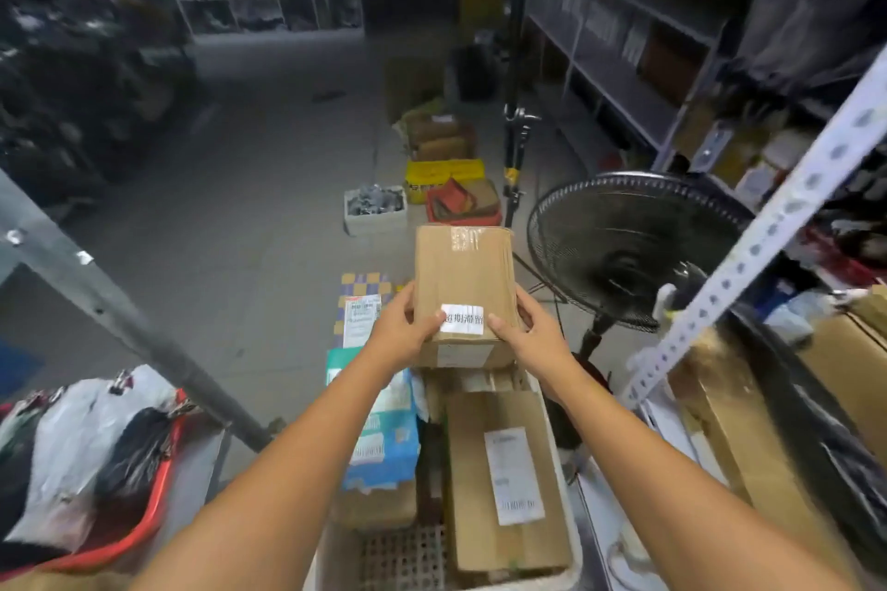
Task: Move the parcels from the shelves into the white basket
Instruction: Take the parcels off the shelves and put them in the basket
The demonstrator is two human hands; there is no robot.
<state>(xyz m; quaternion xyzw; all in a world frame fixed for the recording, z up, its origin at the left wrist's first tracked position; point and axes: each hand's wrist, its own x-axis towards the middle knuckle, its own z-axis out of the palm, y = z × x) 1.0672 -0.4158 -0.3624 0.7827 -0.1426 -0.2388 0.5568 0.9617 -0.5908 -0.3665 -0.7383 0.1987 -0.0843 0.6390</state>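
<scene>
I hold a brown cardboard parcel (463, 274) with a white label over the far end of the white basket (569, 513). My left hand (405, 326) grips its left edge, thumb on the label. My right hand (525, 331) grips its right edge. Inside the basket lie a long cardboard box (499, 485) with a white label, a blue-green parcel (384, 437) and a purple checkered parcel (360, 298). A shelf with cardboard boxes (749, 437) stands at the right.
A black standing fan (624, 245) is just right of the parcel. A white perforated shelf post (768, 226) slants across the right. A red basket of bagged parcels (96, 461) sits at lower left under a grey metal beam (120, 317). Boxes and yellow crates (441, 178) stand on the floor ahead.
</scene>
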